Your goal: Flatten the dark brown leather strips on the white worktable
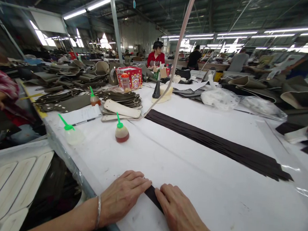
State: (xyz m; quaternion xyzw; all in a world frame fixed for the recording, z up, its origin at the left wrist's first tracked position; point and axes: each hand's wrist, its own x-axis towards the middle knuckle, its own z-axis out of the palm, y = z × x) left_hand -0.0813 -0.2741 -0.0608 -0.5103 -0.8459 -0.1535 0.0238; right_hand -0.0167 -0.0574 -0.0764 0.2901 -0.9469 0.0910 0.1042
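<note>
Here, both bare hands rest at the near edge of the white desk (216, 209), on a narrow dark strip (153, 195) that runs at a slant, its middle showing between them. The left hand (125, 195), with a bracelet (98, 211) at its wrist, lies over the strip's far end, fingers close together and stretched out. The right hand (180, 212) covers the nearer part, its fingers slightly bent and angled toward the left hand. Whether either hand pinches the strip or only presses it down, I cannot tell, since the undersides are hidden.

Beyond the hands, a long stack of dark strips (215, 143) stretches diagonally across the desk. Farther left stands a green-tipped bottle (122, 133) with reddish-brown liquid at its bottom, just in front of some pale pieces (122, 110). A pen (85, 121) lies on a paper (76, 116) near a second, clear bottle (74, 135).
</note>
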